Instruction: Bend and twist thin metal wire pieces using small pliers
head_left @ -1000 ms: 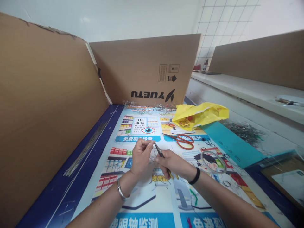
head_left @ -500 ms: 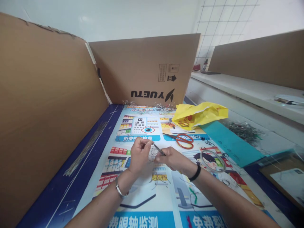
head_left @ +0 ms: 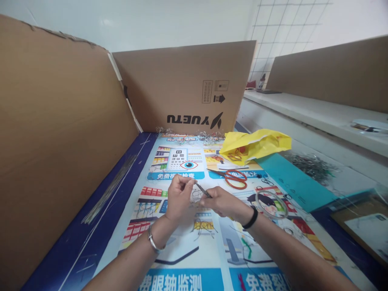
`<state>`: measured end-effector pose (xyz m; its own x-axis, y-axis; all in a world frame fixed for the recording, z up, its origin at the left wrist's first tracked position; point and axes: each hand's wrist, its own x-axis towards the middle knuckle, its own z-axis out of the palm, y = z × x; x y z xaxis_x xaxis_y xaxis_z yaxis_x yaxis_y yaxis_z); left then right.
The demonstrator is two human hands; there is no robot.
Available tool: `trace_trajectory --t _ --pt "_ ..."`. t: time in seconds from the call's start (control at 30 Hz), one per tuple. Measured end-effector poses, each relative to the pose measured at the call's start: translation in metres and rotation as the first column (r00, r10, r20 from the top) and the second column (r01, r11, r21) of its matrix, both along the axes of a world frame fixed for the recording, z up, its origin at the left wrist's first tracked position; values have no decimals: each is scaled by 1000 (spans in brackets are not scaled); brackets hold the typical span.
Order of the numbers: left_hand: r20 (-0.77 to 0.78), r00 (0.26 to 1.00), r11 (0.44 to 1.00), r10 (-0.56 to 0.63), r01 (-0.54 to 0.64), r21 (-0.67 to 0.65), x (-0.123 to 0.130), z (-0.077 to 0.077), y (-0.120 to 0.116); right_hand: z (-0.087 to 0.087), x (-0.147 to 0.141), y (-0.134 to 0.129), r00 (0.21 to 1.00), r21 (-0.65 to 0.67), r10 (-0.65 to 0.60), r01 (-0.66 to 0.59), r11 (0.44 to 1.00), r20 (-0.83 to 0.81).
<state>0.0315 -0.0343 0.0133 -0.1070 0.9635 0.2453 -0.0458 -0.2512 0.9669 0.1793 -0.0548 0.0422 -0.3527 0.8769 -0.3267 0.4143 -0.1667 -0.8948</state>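
Fingers of my right hand [head_left: 222, 201] are closed round a slim dark metal tool [head_left: 203, 189], whose tip points up and left. That tip meets the pinched thumb and fingers of my left hand [head_left: 179, 196]; whatever small piece they hold there is too small to make out. Thin looped wire [head_left: 197, 195] shows between the two hands. Red-handled scissors [head_left: 235, 179] lie beyond my right hand, blades pointing left. Several loose wires [head_left: 203, 229] lie on the printed sheet [head_left: 178, 242] below my hands.
Cardboard panels [head_left: 182, 89] stand at the left and back. A yellow bag [head_left: 257, 143] lies back right, near a wire pile [head_left: 312, 166] and a teal sheet [head_left: 294, 182]. A clear ring [head_left: 285, 210] is right of my hand. Long wires [head_left: 110, 188] lie left.
My right hand has shifted very slightly, with the tool still in it. My left hand keeps nearly the same place and pinch.
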Motion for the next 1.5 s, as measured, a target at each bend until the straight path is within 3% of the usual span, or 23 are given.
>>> trace_trajectory --t 0.1,0.23,0.4,0.7,0.93,1.17,1.5 --pt "31 999 1000 12 -11 -24 3 0 -2 -3 -2 -2 993 -105 -17 5 994 -119" --pt "69 997 997 32 -26 -78 5 1 -4 -10 -6 -2 969 -118 -56 28 993 -240" --pt "80 996 995 48 -41 -89 7 0 -4 -15 -10 -3 955 -116 -107 77 990 -276" --pt "110 993 992 48 -34 -119 8 1 -6 -22 -12 -3 951 -96 -93 67 993 -294" --pt "94 994 993 52 -42 -108 7 -4 -2 -17 -13 -3 973 -122 -121 98 988 -198" --pt "12 999 998 32 -31 -45 2 -4 0 -12 -15 -4 985 -12 -146 145 989 -87" --pt "-132 991 998 32 -24 58 -3 1 -1 -18 -3 1 997 93 -12 19 995 -73"
